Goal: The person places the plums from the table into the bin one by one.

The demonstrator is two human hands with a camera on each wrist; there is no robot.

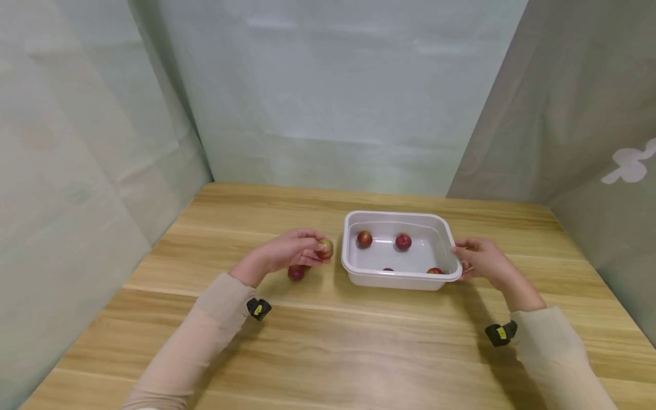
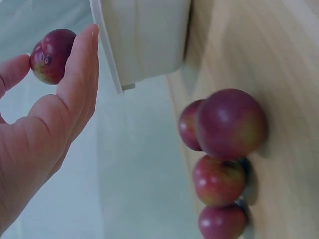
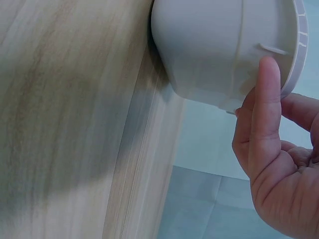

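Observation:
My left hand point(image 1: 314, 250) pinches a red-yellow plum point(image 1: 325, 248) in its fingertips, just off the left wall of a white plastic tub point(image 1: 394, 281). In the left wrist view the held plum point(image 2: 52, 56) hangs in the air near the tub's rim point(image 2: 107, 55). Several more plums point(image 2: 229, 129) lie together on the wooden table under that hand. Only one of these plums point(image 1: 296, 273) shows in the head view. Several plums point(image 1: 403, 242) lie inside the tub. My right hand point(image 1: 458, 254) grips the tub's right rim, thumb point(image 3: 265, 94) against the outer wall point(image 3: 214, 50).
The wooden table point(image 1: 328, 341) is enclosed by pale cloth walls point(image 1: 333, 85) at the back and on both sides. The tub stands slightly right of the table's middle. Bare wood stretches in front of both arms.

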